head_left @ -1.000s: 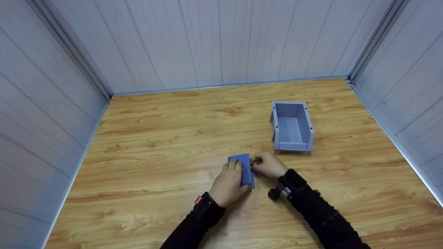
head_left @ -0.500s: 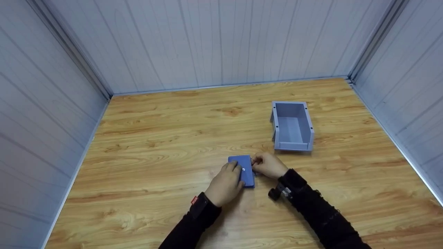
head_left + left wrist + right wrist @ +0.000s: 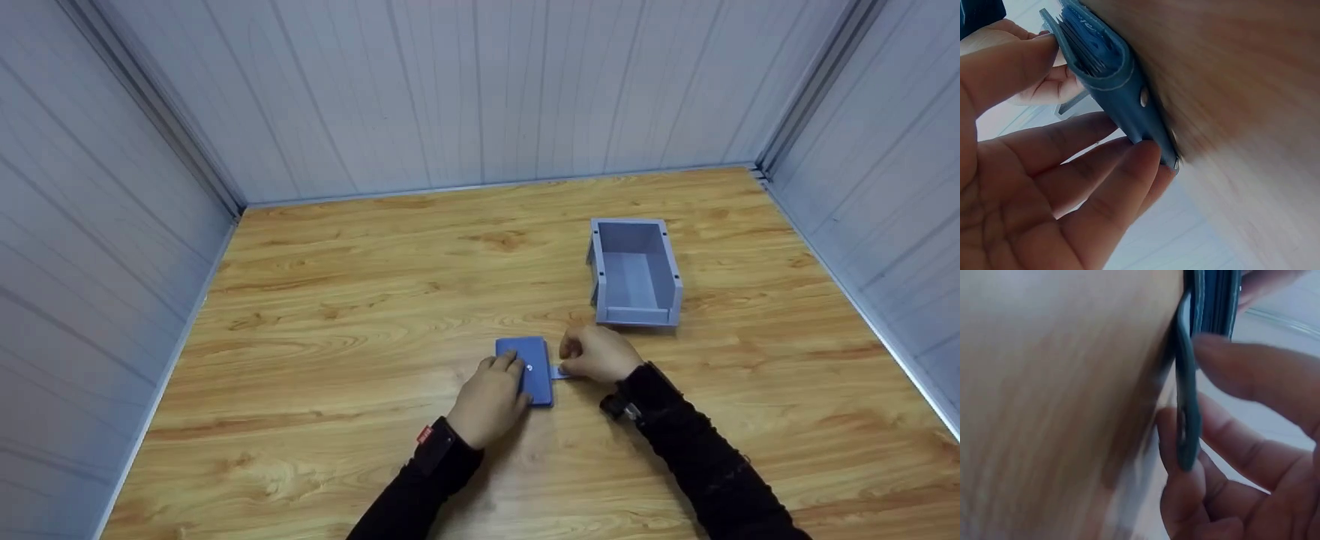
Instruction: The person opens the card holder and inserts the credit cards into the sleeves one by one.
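A blue card wallet lies folded on the wooden table, a small metal snap showing on its cover. Across its left side rests my left hand, with the thumb at the near edge. In the left wrist view, thumb and fingers hold the wallet by its cover and spine, and a stack of cards shows inside. My right hand is at the wallet's right side, pinching the narrow strap that sticks out there. The right wrist view has this strap between thumb and fingers, bent slightly.
A grey open-front plastic bin stands behind the right hand, with nothing seen inside. White panel walls enclose the wooden table at the back and both sides.
The wallet's cover, tilted up a second ago, now lies flat. My left hand shifted slightly left, then held still. My right hand moved a little right, and the strap now shows.
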`<state>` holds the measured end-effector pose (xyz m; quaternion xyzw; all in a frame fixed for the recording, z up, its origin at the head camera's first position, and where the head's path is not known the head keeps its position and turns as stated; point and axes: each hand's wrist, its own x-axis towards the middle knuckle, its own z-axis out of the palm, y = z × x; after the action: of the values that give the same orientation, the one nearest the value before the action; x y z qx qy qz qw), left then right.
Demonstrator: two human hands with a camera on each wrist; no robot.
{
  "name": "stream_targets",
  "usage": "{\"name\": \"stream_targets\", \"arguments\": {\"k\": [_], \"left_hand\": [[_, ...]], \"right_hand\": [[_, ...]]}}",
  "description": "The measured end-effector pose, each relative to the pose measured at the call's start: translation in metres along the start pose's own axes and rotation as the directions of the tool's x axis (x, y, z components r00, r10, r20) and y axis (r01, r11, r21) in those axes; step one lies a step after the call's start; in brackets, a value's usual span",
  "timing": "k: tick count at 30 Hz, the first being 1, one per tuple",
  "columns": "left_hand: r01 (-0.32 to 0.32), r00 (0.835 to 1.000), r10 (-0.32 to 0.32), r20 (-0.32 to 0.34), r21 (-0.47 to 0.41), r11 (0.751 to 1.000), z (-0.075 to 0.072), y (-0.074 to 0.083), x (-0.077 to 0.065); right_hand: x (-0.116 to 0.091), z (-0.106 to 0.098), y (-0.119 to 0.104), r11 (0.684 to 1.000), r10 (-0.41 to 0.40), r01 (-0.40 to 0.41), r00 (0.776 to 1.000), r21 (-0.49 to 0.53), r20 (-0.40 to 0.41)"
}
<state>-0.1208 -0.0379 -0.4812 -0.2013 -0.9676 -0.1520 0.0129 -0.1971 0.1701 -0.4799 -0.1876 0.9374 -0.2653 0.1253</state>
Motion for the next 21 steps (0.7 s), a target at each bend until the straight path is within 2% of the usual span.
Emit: {"name": "stream_targets", "arguments": {"k": [10, 13, 17, 21], "left_hand": [[0.022, 1.000, -0.022, 0.014, -0.027, 0.999, 0.000, 0.000, 0.001], [0.026, 1.000, -0.025, 0.011, -0.039, 0.999, 0.000, 0.000, 0.000], [0.026, 1.000, -0.026, 0.005, -0.046, 0.999, 0.001, 0.000, 0.000], [0.034, 0.999, -0.033, 0.010, -0.053, 0.998, 0.001, 0.000, 0.000]], "right_hand": [[0.001, -0.008, 0.009, 0.991, -0.028, 0.014, 0.995, 0.133, 0.101], [-0.001, -0.011, 0.008, 0.994, -0.029, 0.016, 0.992, 0.104, 0.123], [-0.004, -0.013, 0.006, 1.000, 0.012, -0.015, 0.989, 0.021, 0.145], [-0.006, -0.016, 0.004, 0.999, 0.038, -0.036, 0.986, -0.015, 0.163]]}}
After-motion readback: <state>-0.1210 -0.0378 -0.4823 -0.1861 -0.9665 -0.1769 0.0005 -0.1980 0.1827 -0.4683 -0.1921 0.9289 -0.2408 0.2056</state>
